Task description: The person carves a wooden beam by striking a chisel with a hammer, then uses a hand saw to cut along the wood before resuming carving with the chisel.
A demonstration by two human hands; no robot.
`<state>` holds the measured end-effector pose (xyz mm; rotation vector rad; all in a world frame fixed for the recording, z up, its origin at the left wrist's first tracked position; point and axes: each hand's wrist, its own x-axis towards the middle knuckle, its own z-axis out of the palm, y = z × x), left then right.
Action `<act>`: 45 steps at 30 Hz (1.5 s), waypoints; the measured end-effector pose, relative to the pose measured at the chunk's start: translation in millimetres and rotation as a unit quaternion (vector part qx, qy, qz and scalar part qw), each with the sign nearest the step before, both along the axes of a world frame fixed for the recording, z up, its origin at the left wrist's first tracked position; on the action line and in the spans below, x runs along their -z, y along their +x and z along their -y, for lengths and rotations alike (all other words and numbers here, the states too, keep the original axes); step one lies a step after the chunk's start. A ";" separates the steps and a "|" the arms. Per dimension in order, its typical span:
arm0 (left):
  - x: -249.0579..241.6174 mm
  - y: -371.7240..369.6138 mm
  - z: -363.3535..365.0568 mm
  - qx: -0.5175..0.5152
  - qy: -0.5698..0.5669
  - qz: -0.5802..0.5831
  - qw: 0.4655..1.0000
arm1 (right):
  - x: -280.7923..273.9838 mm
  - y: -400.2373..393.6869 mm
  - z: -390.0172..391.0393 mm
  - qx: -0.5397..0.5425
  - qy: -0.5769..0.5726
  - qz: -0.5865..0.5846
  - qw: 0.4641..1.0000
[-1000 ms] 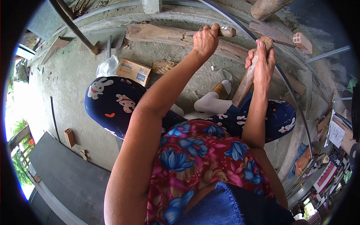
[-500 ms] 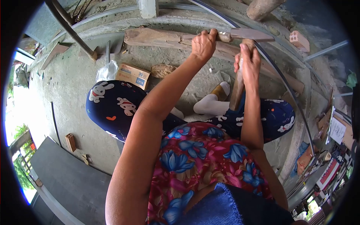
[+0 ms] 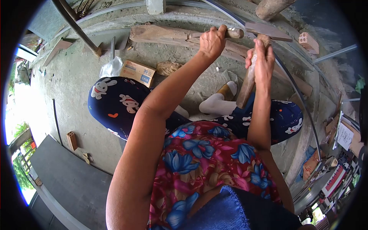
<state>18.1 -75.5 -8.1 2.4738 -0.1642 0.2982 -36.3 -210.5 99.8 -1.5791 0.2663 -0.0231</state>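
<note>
My left hand (image 3: 212, 42) is closed around a chisel, whose worn wooden handle (image 3: 234, 33) sticks out to the right. Its thin blade end points left over a long piece of timber (image 3: 163, 35) and is mostly hidden by my fingers. My right hand (image 3: 263, 65) grips a hammer by its thick wooden handle (image 3: 246, 90). The long, flat hammer head (image 3: 269, 31) is just to the right of the chisel handle's end, with a small gap between them. Both hands are over the timber, which lies on the floor beyond my feet.
A cardboard box (image 3: 137, 73), a plastic bag (image 3: 111, 67) and a crumpled brown leaf (image 3: 168, 68) lie by my knee. Hollow bricks stand at right (image 3: 309, 43) and left (image 3: 71, 140). A dark bent strip (image 3: 295, 86) curves past my right arm. Clutter fills the far right.
The hammer head has moved right, away from the chisel handle's end that it met before. My left hand with the chisel has shifted slightly right and up in view.
</note>
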 end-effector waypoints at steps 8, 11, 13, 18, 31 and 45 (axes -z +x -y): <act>-6.9 -0.2 -9.4 -0.001 -0.007 -0.027 1.000 | -11.4 0.0 4.2 0.017 0.001 0.028 0.999; -6.1 0.8 -11.1 -0.011 0.000 -0.044 0.999 | -13.2 -1.3 0.4 0.010 0.007 0.025 1.000; -2.9 2.0 -10.4 -0.010 -0.010 -0.035 0.999 | -15.6 -1.4 -1.1 0.008 0.007 0.025 1.000; 1.8 1.4 -12.4 -0.007 -0.026 -0.025 0.999 | -20.8 -3.3 -3.8 0.011 -0.002 0.038 0.999; 9.2 0.5 -4.0 0.006 0.008 0.001 1.000 | 13.2 3.4 -6.3 -0.027 -0.067 -0.011 0.997; 3.1 12.7 -31.1 -0.024 0.028 0.042 0.998 | -8.8 1.4 2.5 0.005 -0.020 0.043 0.999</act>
